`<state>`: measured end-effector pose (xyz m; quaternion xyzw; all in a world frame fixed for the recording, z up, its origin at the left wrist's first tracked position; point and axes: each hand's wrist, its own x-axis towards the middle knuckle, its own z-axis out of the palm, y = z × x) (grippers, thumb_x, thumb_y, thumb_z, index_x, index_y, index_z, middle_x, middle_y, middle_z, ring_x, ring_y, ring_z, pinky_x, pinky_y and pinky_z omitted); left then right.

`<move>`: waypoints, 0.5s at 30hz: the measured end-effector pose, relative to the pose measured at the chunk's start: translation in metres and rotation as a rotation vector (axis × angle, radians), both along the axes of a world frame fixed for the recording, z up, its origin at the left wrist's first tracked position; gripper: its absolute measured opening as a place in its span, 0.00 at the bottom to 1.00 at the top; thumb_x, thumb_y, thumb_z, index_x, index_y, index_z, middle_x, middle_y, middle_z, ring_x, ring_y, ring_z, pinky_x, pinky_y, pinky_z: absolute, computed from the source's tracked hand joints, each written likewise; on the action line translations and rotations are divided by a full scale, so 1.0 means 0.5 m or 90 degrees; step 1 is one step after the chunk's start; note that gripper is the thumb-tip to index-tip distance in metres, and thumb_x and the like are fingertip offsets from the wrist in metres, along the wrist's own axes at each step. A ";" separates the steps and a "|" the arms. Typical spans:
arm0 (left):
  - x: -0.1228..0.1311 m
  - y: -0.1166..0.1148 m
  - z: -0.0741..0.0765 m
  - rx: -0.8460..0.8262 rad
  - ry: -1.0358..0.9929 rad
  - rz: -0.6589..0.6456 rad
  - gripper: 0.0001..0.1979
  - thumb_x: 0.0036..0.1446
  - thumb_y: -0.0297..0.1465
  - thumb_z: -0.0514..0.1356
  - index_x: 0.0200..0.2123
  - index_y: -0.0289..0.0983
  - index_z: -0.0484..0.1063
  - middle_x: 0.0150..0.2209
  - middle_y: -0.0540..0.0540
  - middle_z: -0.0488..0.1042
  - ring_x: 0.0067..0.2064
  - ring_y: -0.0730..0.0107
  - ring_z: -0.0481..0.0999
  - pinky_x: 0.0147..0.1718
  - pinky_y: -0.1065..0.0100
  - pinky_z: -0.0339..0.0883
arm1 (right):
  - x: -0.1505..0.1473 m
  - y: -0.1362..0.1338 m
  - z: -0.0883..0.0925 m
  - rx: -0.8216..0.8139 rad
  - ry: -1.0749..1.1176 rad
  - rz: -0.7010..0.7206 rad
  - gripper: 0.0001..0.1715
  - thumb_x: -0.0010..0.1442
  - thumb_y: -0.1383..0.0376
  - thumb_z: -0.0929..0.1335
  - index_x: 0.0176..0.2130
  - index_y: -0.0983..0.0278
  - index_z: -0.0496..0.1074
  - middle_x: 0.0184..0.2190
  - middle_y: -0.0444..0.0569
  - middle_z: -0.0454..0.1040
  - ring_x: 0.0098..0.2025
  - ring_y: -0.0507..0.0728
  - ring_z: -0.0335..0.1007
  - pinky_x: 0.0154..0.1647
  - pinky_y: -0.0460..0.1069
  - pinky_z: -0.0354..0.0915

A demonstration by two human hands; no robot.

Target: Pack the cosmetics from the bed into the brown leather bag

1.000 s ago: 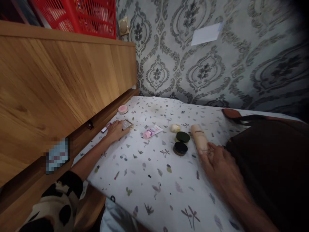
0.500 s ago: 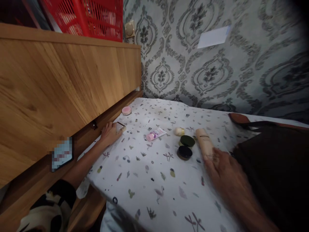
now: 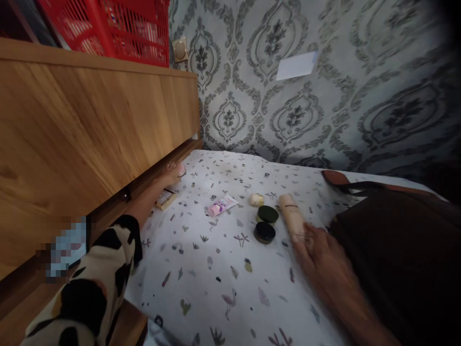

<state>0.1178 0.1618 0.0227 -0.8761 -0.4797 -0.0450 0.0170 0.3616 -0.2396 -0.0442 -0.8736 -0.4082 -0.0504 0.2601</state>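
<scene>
My left hand (image 3: 172,176) reaches to the far left edge of the printed sheet (image 3: 216,259), its fingers closed on a round pink compact (image 3: 182,169). Below that wrist lies a flat gold-edged case (image 3: 166,199). My right hand (image 3: 316,245) is wrapped round the lower end of a beige bottle (image 3: 292,215), which lies on the sheet. Left of the bottle are a small cream jar (image 3: 256,199), a dark green-lidded jar (image 3: 267,214) and a black-lidded jar (image 3: 264,232). A pink and white tube (image 3: 223,205) lies mid-sheet.
A dark bag (image 3: 392,240) with a brown-trimmed strap lies at the right. Along the left stands a wooden cabinet (image 3: 108,129) with a red basket (image 3: 133,31) on top. The patterned wall (image 3: 230,115) rises behind the sheet.
My left hand has left the gold-edged case and moved farther along the edge to the pink compact. My right hand stays at the bottle. The view has shifted a little to the right.
</scene>
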 end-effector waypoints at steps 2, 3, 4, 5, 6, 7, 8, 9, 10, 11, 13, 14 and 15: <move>0.013 0.031 -0.006 -0.026 0.000 0.007 0.35 0.53 0.32 0.62 0.65 0.38 0.60 0.66 0.34 0.63 0.68 0.48 0.60 0.63 0.56 0.56 | -0.001 -0.002 0.001 -0.003 0.005 0.005 0.38 0.66 0.48 0.53 0.60 0.71 0.65 0.56 0.69 0.69 0.60 0.74 0.66 0.62 0.65 0.64; 0.017 0.042 -0.009 -0.036 -0.001 0.011 0.35 0.53 0.33 0.63 0.64 0.38 0.61 0.65 0.34 0.64 0.67 0.48 0.62 0.62 0.57 0.58 | -0.001 -0.003 0.003 -0.007 0.009 0.005 0.38 0.66 0.48 0.53 0.60 0.71 0.64 0.57 0.69 0.69 0.60 0.74 0.66 0.62 0.65 0.64; 0.019 0.050 -0.010 -0.043 -0.004 0.015 0.35 0.53 0.34 0.63 0.64 0.39 0.61 0.65 0.34 0.65 0.67 0.48 0.63 0.62 0.57 0.58 | -0.002 -0.003 0.004 -0.012 0.011 0.005 0.38 0.67 0.48 0.53 0.60 0.71 0.64 0.57 0.69 0.69 0.60 0.74 0.67 0.61 0.66 0.64; 0.020 0.056 -0.009 -0.047 -0.008 0.021 0.35 0.53 0.35 0.63 0.64 0.39 0.61 0.65 0.34 0.65 0.67 0.47 0.63 0.62 0.57 0.58 | -0.003 -0.004 0.006 -0.015 0.012 0.003 0.38 0.67 0.48 0.53 0.60 0.71 0.64 0.57 0.69 0.69 0.59 0.74 0.67 0.60 0.66 0.65; 0.021 0.060 -0.008 -0.049 -0.013 0.026 0.36 0.53 0.36 0.63 0.65 0.38 0.60 0.66 0.33 0.64 0.67 0.46 0.62 0.62 0.56 0.58 | -0.003 -0.004 0.007 -0.017 0.011 0.002 0.37 0.67 0.48 0.53 0.60 0.70 0.64 0.57 0.69 0.69 0.59 0.74 0.67 0.59 0.66 0.66; 0.021 0.062 -0.005 -0.052 -0.016 0.033 0.37 0.53 0.37 0.63 0.65 0.37 0.59 0.66 0.32 0.62 0.68 0.44 0.61 0.63 0.56 0.57 | -0.003 -0.005 0.007 -0.017 0.008 0.001 0.37 0.67 0.48 0.53 0.60 0.70 0.64 0.56 0.68 0.70 0.58 0.74 0.68 0.58 0.67 0.66; 0.022 0.062 -0.001 -0.054 -0.018 0.040 0.39 0.52 0.39 0.64 0.66 0.36 0.59 0.67 0.31 0.61 0.68 0.42 0.60 0.63 0.54 0.57 | -0.002 -0.005 0.007 -0.017 0.005 0.002 0.36 0.67 0.48 0.54 0.60 0.70 0.65 0.56 0.68 0.70 0.58 0.74 0.68 0.57 0.67 0.67; 0.022 0.062 0.002 -0.058 -0.020 0.046 0.40 0.50 0.40 0.65 0.65 0.36 0.60 0.67 0.31 0.61 0.68 0.40 0.60 0.63 0.53 0.57 | -0.001 -0.005 0.006 -0.016 0.003 0.004 0.36 0.67 0.49 0.54 0.60 0.70 0.65 0.56 0.68 0.70 0.57 0.74 0.68 0.57 0.67 0.67; 0.022 0.061 0.006 -0.063 -0.021 0.050 0.41 0.48 0.42 0.66 0.64 0.36 0.62 0.67 0.31 0.61 0.67 0.38 0.61 0.62 0.52 0.58 | -0.001 -0.005 0.005 -0.014 0.001 0.007 0.36 0.67 0.49 0.54 0.60 0.70 0.65 0.55 0.68 0.71 0.57 0.74 0.69 0.56 0.67 0.67; 0.023 0.059 0.008 -0.069 -0.024 0.052 0.41 0.47 0.44 0.66 0.62 0.36 0.64 0.66 0.31 0.62 0.66 0.36 0.62 0.61 0.52 0.59 | 0.000 -0.005 0.004 -0.009 -0.001 0.012 0.36 0.67 0.49 0.54 0.60 0.70 0.65 0.55 0.68 0.71 0.56 0.74 0.69 0.56 0.66 0.67; 0.022 0.055 0.009 -0.082 -0.034 0.048 0.39 0.45 0.47 0.67 0.59 0.36 0.68 0.65 0.32 0.63 0.65 0.36 0.65 0.59 0.53 0.62 | 0.001 -0.005 0.002 0.002 -0.003 0.019 0.37 0.67 0.48 0.54 0.59 0.71 0.65 0.54 0.69 0.71 0.56 0.75 0.69 0.54 0.67 0.68; 0.022 0.052 0.008 -0.089 -0.043 0.041 0.38 0.45 0.49 0.66 0.57 0.36 0.69 0.64 0.32 0.65 0.64 0.37 0.66 0.58 0.53 0.63 | 0.001 -0.004 0.001 0.007 -0.004 0.019 0.37 0.67 0.48 0.54 0.59 0.71 0.66 0.54 0.70 0.71 0.55 0.75 0.70 0.54 0.67 0.68; 0.022 0.050 0.006 -0.095 -0.052 0.031 0.37 0.46 0.50 0.66 0.56 0.36 0.69 0.63 0.33 0.66 0.64 0.38 0.66 0.57 0.54 0.64 | 0.001 -0.004 0.000 0.010 -0.006 0.016 0.38 0.67 0.47 0.54 0.59 0.71 0.66 0.54 0.70 0.71 0.55 0.75 0.70 0.54 0.67 0.68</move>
